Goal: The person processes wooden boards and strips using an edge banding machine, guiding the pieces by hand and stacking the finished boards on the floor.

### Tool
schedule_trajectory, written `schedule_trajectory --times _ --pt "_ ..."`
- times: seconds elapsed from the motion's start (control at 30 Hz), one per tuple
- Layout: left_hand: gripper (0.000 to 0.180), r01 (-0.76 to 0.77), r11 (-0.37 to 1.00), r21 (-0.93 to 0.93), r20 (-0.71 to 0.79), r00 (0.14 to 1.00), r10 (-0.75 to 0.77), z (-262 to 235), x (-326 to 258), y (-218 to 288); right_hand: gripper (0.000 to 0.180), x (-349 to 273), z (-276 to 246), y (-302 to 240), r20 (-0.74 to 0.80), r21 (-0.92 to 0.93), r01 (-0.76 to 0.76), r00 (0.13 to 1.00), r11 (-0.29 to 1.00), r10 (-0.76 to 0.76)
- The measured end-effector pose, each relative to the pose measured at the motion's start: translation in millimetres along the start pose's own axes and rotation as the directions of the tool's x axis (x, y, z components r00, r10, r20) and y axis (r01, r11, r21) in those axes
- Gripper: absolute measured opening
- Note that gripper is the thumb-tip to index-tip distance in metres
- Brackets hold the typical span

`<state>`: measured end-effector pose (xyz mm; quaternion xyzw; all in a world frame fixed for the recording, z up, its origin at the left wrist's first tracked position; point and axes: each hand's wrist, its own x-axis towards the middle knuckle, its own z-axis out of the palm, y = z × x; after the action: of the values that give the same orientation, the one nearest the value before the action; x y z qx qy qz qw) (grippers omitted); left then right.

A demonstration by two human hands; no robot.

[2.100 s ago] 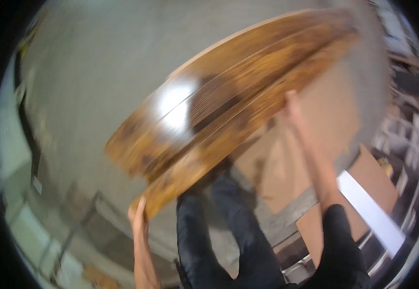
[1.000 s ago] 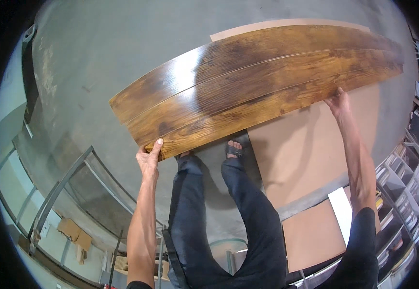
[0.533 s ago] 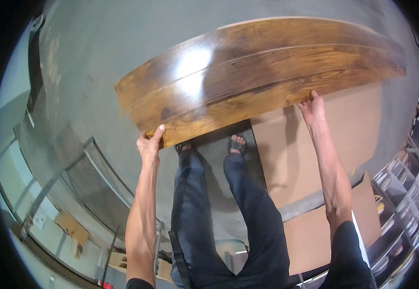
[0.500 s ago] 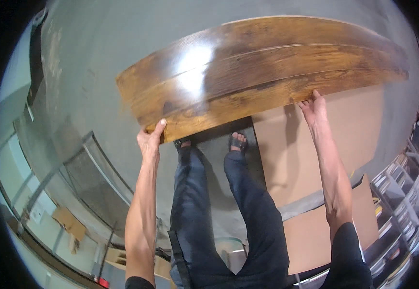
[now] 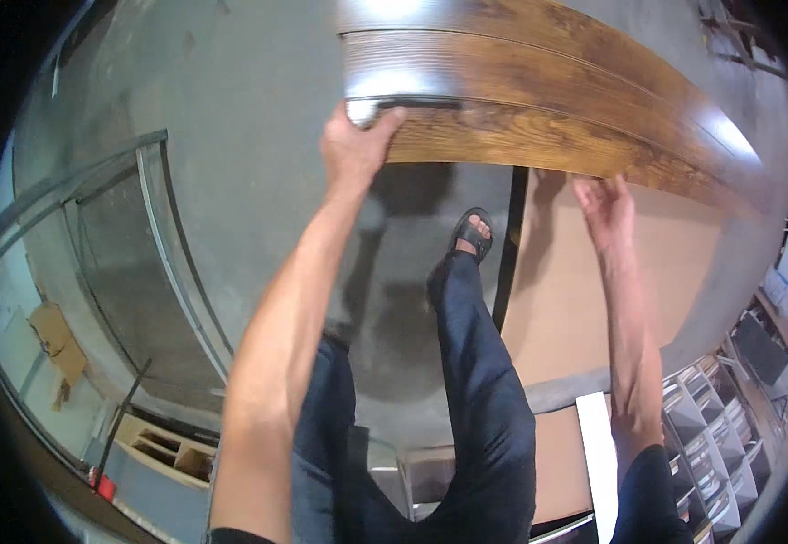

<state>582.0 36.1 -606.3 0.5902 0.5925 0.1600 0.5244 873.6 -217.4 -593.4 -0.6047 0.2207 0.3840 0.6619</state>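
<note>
A long, glossy brown wood-grain panel (image 5: 502, 91) with plank-like grooves stretches across the upper part of the view. My left hand (image 5: 357, 150) is closed on its near left corner, thumb on top and fingers hidden beneath. Farther right, my right hand (image 5: 607, 204) grips the near edge from below, its fingertips partly hidden by the panel. The panel is held up above the floor, and its far left part runs out of view at the top.
Below the panel lies a flat brown cardboard sheet (image 5: 593, 281) on the grey floor (image 5: 231, 118). A metal frame (image 5: 163, 227) is at the left, above a wooden box with compartments (image 5: 163, 449). Grey bins (image 5: 715, 444) fill the lower right. My sandalled foot (image 5: 473, 234) is near the panel.
The panel has shifted right in view and turned clockwise, with both hands still on it. My left hand is higher and farther right. One of my feet has gone out of sight.
</note>
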Motion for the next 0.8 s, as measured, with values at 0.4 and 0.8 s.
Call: schedule_trajectory --times 0.4,0.8 --pt "0.040 0.468 0.874 -0.129 0.255 0.868 -0.427 -288 -382 -144 0.025 -438 91 304 0.364 -0.818 -0.089 0.684 0.568 0.632" --pt "0.041 0.136 0.895 -0.425 -0.186 0.954 -0.234 -572 -558 40 0.038 -723 253 222 0.760 -0.581 0.728 0.325 0.364 0.562"
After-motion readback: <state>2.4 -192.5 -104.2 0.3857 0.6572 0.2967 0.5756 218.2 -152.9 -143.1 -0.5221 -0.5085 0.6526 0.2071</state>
